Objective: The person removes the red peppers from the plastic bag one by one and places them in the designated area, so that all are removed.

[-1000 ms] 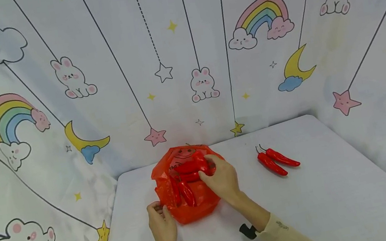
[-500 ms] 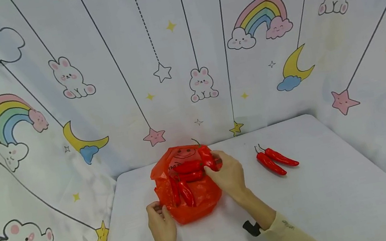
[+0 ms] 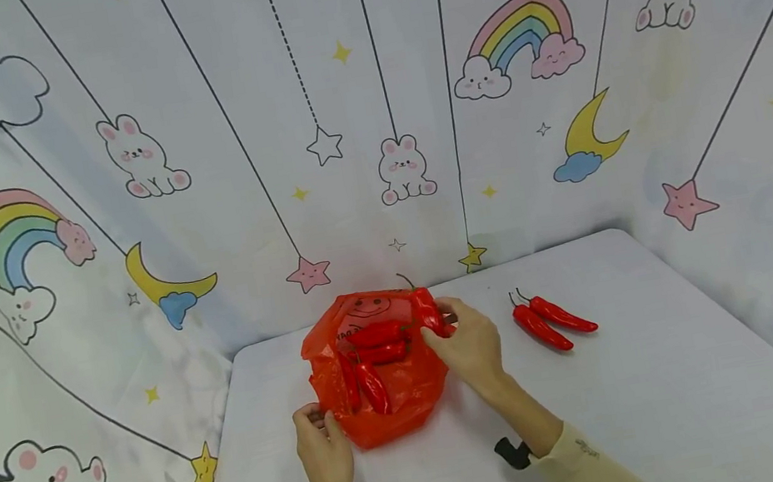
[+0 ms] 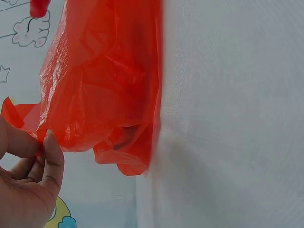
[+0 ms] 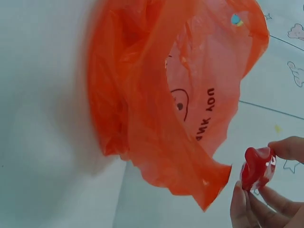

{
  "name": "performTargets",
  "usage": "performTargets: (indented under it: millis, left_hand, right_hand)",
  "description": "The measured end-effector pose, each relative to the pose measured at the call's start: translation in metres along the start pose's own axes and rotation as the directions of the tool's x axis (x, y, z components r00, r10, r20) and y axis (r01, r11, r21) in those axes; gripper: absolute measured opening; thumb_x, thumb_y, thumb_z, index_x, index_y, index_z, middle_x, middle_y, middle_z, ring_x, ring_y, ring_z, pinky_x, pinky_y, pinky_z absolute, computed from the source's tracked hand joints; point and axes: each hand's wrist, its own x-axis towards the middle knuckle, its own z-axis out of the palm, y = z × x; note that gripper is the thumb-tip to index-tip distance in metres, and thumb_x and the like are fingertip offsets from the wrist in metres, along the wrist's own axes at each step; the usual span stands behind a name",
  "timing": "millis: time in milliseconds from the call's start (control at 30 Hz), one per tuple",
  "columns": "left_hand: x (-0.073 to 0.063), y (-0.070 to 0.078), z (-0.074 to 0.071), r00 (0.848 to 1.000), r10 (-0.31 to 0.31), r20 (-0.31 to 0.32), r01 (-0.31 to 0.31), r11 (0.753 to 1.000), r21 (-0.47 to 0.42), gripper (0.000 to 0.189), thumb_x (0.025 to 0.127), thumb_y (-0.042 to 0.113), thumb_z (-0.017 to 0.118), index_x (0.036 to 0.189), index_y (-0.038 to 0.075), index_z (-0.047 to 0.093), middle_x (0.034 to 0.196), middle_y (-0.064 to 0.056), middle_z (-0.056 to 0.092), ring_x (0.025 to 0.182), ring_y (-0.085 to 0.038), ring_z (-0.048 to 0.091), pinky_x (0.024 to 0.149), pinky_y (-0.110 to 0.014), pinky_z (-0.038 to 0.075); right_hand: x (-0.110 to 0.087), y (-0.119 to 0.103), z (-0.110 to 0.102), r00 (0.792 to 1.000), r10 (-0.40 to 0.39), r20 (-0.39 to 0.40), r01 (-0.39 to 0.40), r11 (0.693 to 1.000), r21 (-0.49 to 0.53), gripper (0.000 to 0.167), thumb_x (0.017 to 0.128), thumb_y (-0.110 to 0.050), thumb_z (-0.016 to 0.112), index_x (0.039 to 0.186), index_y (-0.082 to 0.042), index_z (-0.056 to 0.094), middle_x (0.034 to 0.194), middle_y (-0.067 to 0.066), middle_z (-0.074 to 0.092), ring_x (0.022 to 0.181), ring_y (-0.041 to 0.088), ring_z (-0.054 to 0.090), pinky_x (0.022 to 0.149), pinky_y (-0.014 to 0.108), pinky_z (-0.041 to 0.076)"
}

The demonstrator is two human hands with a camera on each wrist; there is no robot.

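Observation:
A red plastic bag point(image 3: 413, 405) with a printed smiley face stands with its mouth open on the table. My left hand point(image 3: 325, 453) pinches the bag's near left edge between thumb and fingers, as the left wrist view shows. Several red chili peppers point(image 3: 373, 386) lie inside the bag. At the bag's right rim, my right hand point(image 3: 473, 345) holds another red chili pepper point(image 3: 428, 310) with its stem pointing up. In the right wrist view that held pepper point(image 5: 257, 168) is seen end-on, beside the bag's edge.
Two red chili peppers point(image 3: 554, 320) lie side by side on the white table point(image 3: 647, 402), right of the bag. A cloth backdrop point(image 3: 240, 129) printed with rabbits, stars and rainbows rises behind and beside the table.
My right hand has lifted one chili pepper from over the bag's opening and moved it right to the rim, turning it upright. My left hand keeps its place on the bag.

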Motion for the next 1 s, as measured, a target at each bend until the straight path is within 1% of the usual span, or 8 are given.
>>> performTargets:
  millis: [133, 400, 567, 767, 933, 1000]
  left_hand:
    - [0.000, 0.000, 0.001, 1.000, 0.006, -0.006, -0.006, 1.000, 0.010, 0.021, 0.104, -0.001, 0.055, 0.124, -0.004, 0.050, 0.107, -0.017, 0.062, 0.094, -0.026, 0.063, 0.078, -0.023, 0.053]
    - [0.001, -0.001, 0.003, 0.999, 0.029, -0.017, -0.028, 0.999, 0.022, 0.021, 0.103, -0.001, 0.057, 0.123, -0.004, 0.051, 0.105, -0.016, 0.062, 0.092, -0.025, 0.063, 0.077, -0.023, 0.053]
    - [0.001, -0.001, 0.002, 1.000, 0.026, -0.015, -0.026, 1.000, 0.015, 0.022, 0.103, -0.002, 0.057, 0.123, -0.004, 0.050, 0.106, -0.017, 0.062, 0.092, -0.025, 0.063, 0.076, -0.023, 0.053]
    - [0.001, -0.001, 0.002, 1.000, 0.016, -0.009, -0.016, 1.000, 0.015, 0.022, 0.103, -0.001, 0.057, 0.123, -0.004, 0.050, 0.106, -0.017, 0.062, 0.093, -0.026, 0.063, 0.077, -0.023, 0.053]
    - [0.000, -0.002, 0.003, 1.000, 0.008, 0.003, -0.008, 1.000, 0.007, 0.022, 0.103, -0.001, 0.057, 0.124, -0.004, 0.050, 0.107, -0.017, 0.062, 0.093, -0.025, 0.063, 0.077, -0.022, 0.053]
    - [0.000, -0.002, 0.003, 1.000, 0.007, 0.006, -0.007, 1.000, 0.008, 0.022, 0.103, -0.001, 0.056, 0.124, -0.004, 0.050, 0.107, -0.017, 0.062, 0.093, -0.025, 0.063, 0.077, -0.022, 0.053]
  right_hand:
    - [0.001, 0.004, -0.003, 1.000, 0.015, -0.004, -0.015, 1.000, -0.008, 0.050, 0.089, -0.031, 0.083, 0.134, -0.015, 0.067, 0.111, 0.002, 0.074, 0.096, 0.023, 0.068, 0.072, 0.037, 0.062]
    - [0.003, 0.014, -0.007, 1.000, 0.024, -0.004, -0.024, 0.999, -0.035, 0.051, 0.088, -0.033, 0.083, 0.133, -0.014, 0.068, 0.112, 0.002, 0.074, 0.095, 0.022, 0.068, 0.071, 0.036, 0.061]
    - [0.004, 0.021, -0.011, 1.000, 0.012, -0.021, -0.013, 0.999, -0.049, 0.052, 0.087, -0.032, 0.084, 0.132, -0.012, 0.068, 0.113, 0.003, 0.075, 0.096, 0.023, 0.069, 0.071, 0.038, 0.061]
    - [0.005, 0.031, -0.016, 0.999, 0.040, -0.019, -0.041, 0.997, -0.068, 0.054, 0.087, -0.033, 0.084, 0.134, -0.012, 0.068, 0.112, 0.006, 0.075, 0.097, 0.028, 0.070, 0.071, 0.040, 0.061]
    - [0.007, 0.042, -0.021, 0.998, 0.059, -0.031, -0.062, 0.994, -0.091, 0.053, 0.087, -0.033, 0.084, 0.133, -0.011, 0.068, 0.107, 0.009, 0.076, 0.091, 0.030, 0.070, 0.069, 0.042, 0.060]
    - [0.007, 0.046, -0.023, 0.997, 0.071, -0.032, -0.074, 0.992, -0.102, 0.053, 0.087, -0.032, 0.083, 0.133, -0.011, 0.068, 0.107, 0.009, 0.076, 0.089, 0.029, 0.069, 0.069, 0.041, 0.060]
